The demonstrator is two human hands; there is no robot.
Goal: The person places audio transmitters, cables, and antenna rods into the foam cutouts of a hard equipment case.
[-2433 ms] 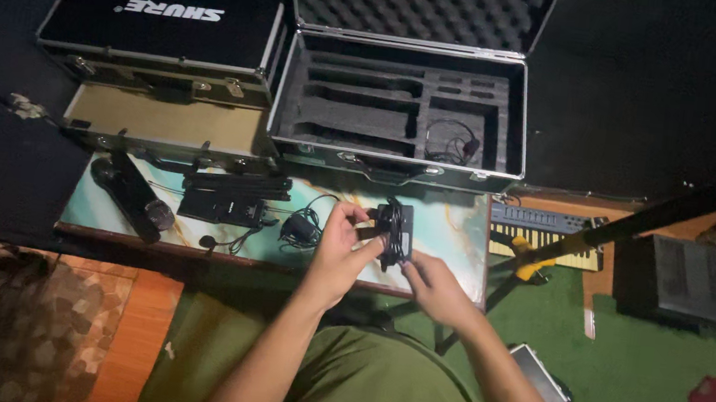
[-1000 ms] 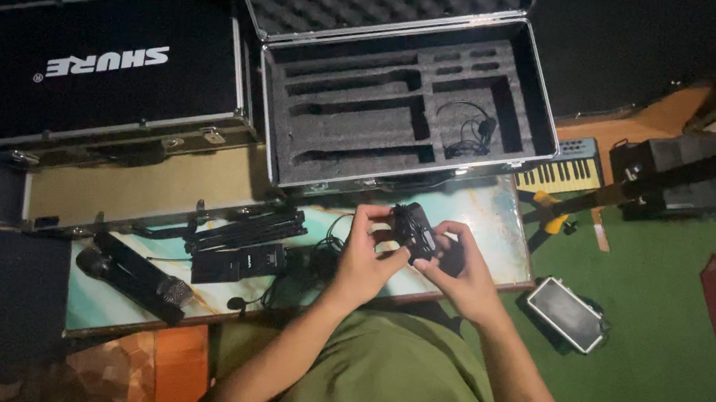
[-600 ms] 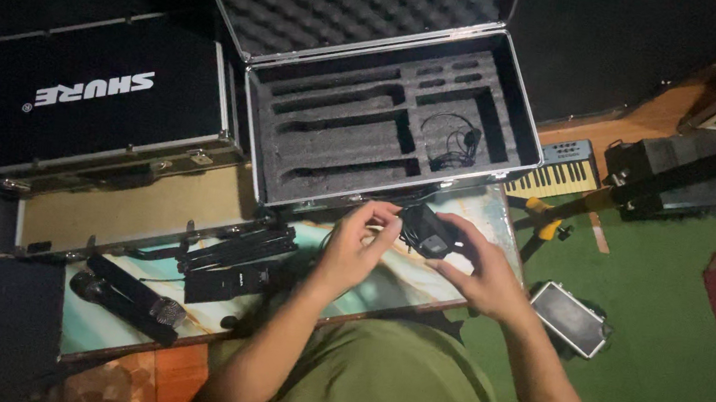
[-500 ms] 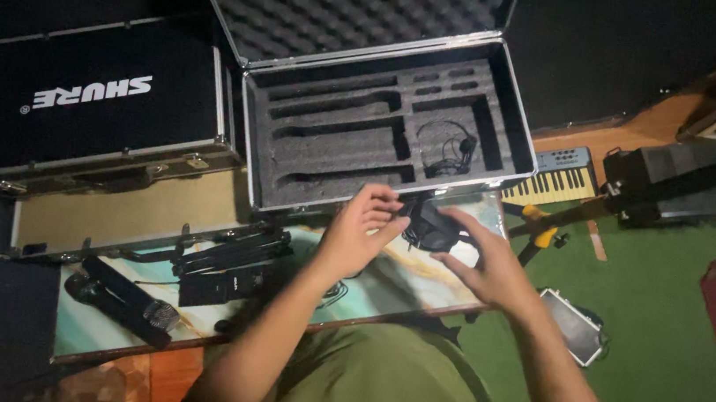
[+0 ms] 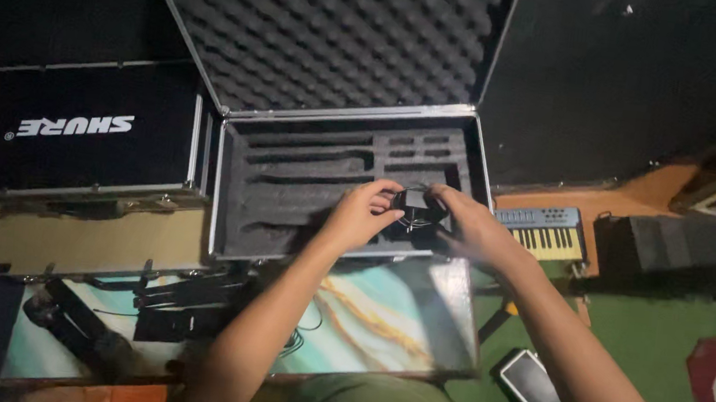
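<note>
We see a small black device held between both hands over the right part of the open case, above the grey foam insert with its cut slots. The left hand pinches the device from the left side with thumb and fingers, and the right hand closes on it from the right; the fingers of both hands touch it. A thin dark cable seems to hang around the device, but it is too dark to tell exactly. The open case has a metal rim, and its lid, lined with egg-crate foam, stands up on the far side. To the left lies a closed black case with a white printed mark. Nearer to us there is a small table with a marbled teal top, and on its left part dark microphones and cables lie together. To the right, on the floor, we see a small keyboard, and near it on the green carpet a flat dark pedal.
</note>
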